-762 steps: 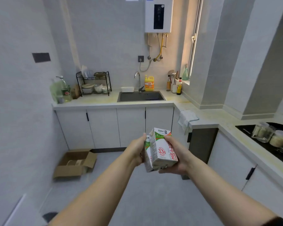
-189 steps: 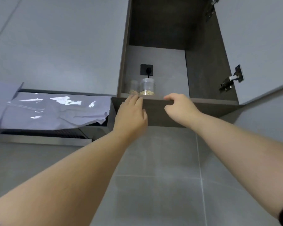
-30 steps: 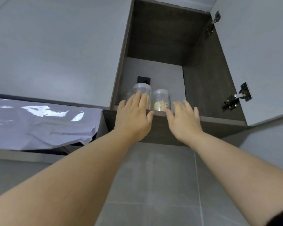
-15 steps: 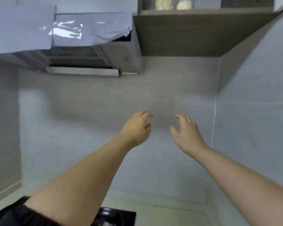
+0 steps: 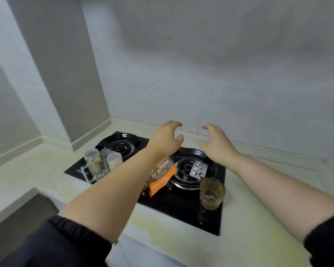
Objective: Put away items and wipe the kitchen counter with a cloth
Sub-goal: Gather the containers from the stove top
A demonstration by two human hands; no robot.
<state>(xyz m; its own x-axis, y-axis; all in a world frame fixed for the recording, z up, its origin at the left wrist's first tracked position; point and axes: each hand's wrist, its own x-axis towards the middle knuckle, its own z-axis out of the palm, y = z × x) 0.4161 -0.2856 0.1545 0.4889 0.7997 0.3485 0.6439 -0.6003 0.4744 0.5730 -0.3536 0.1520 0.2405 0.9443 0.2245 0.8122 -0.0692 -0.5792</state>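
Now left hand (image 5: 167, 139), right hand (image 5: 217, 145) spread, empty; two lidded jars (image 5: 113, 161), one brown jar (image 5: 212, 193), one packet (image 5: 162, 176).

- Left sleeve (image 5: 62, 245): very dark, almost black fabric that fills the near left corner. It is bunched in soft folds and ends in a gathered, rounded cuff band.
- Right sleeve (image 5: 330, 241): the same dark fabric, seen only as a patch at the near right edge. The cuff edge looks soft and is blurred.
- Left forearm (image 5: 114, 189) and right forearm (image 5: 278, 187): uncovered from cuff to wrist.
- Left hand (image 5: 167, 140) and right hand (image 5: 217, 143): bare, with the nails too blurred to make out.
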